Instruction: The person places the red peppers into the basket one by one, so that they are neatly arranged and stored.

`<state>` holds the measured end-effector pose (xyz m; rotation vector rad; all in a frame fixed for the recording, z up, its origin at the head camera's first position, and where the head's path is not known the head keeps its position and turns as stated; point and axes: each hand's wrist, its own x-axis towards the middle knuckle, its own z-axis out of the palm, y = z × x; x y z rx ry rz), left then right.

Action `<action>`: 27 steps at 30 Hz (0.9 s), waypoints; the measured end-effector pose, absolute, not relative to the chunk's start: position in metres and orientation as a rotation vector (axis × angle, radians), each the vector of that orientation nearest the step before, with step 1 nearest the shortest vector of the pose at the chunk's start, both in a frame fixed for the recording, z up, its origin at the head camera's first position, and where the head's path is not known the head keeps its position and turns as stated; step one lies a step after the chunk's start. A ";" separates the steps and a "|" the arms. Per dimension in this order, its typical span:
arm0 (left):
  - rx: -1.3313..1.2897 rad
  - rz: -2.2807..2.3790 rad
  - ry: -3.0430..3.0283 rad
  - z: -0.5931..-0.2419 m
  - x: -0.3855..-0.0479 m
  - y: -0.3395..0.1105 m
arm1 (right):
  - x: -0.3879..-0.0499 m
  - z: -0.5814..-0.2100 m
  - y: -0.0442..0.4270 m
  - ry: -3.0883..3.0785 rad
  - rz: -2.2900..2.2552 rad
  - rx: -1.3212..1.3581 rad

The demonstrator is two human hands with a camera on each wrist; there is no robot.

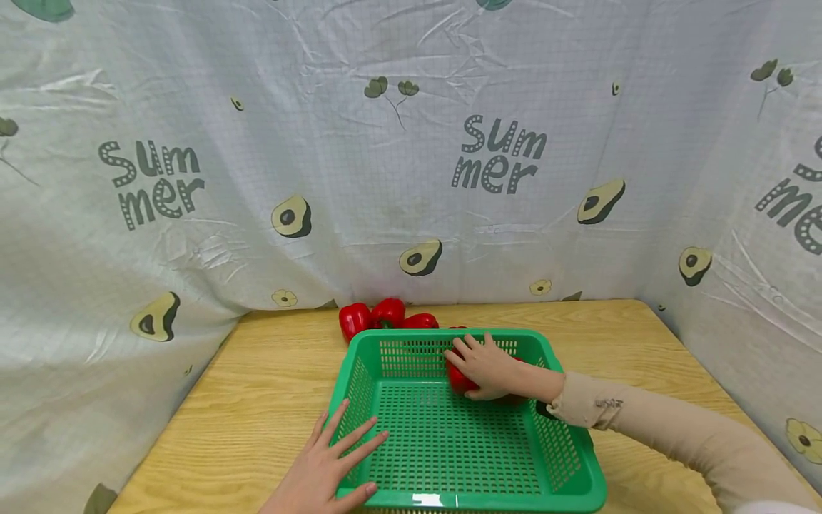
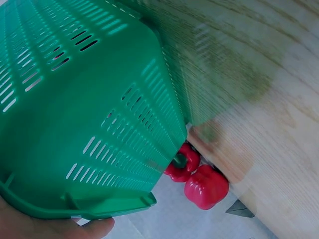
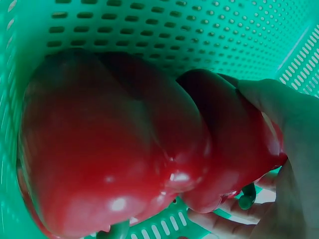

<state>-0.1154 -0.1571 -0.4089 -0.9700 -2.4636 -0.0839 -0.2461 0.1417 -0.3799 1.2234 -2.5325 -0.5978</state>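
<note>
The person's right hand (image 1: 489, 371) grasps a glossy red bell pepper (image 1: 458, 377) inside a rectangular green plastic basket (image 1: 501, 501), beside another pepper (image 3: 99, 149). At least three red peppers (image 1: 388, 313) lie outside, behind it. The left hand (image 1: 326, 460), fingers spread, rests at the rim.

Glossy smooth peppers (image 3: 114, 144), plastic basket (image 1: 507, 502), wood-grained table (image 1: 270, 385)

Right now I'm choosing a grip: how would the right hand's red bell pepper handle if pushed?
The red bell pepper is probably slippery, as its skin shows glossy highlights. Its rounded, lobed sides could let it roll. It seems fairly stiff, its visible side plump in the right hand.
</note>
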 end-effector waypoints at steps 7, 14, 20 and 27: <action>-0.965 -0.102 -2.487 -0.409 -0.116 -0.157 | -0.247 -0.383 0.141 -2.502 -0.630 1.239; -0.973 -0.092 -2.474 -0.410 -0.116 -0.158 | -0.249 -0.385 0.139 -2.534 -0.653 1.247; -0.969 -0.086 -2.465 -0.410 -0.116 -0.158 | -0.250 -0.387 0.139 -2.538 -0.695 1.235; -0.969 -0.102 -2.442 -0.412 -0.116 -0.158 | -0.252 -0.388 0.138 -2.555 -0.712 1.225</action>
